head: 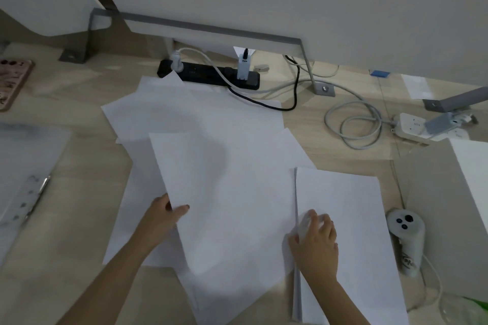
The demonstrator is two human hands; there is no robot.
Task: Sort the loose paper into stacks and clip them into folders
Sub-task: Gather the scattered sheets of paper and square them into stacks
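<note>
Loose white sheets [184, 113] lie scattered and overlapping across the wooden floor. My left hand [166, 215] pinches the left edge of one white sheet [221, 192], thumb on top, lifting it slightly above the pile. To the right lies a neat stack of paper [351, 232]. My right hand [315, 243] rests on the stack near its left edge, fingers spread over it. At the far left an open translucent folder [29, 155] lies flat, its metal clip bar [26, 200] showing.
A black power strip [208, 74] with plugs and cables sits beyond the papers under a desk frame. A grey coiled cable [353, 124] and white power strip [417, 128] lie right. A white controller [406, 232] rests beside the stack. A white panel [470, 171] stands at right.
</note>
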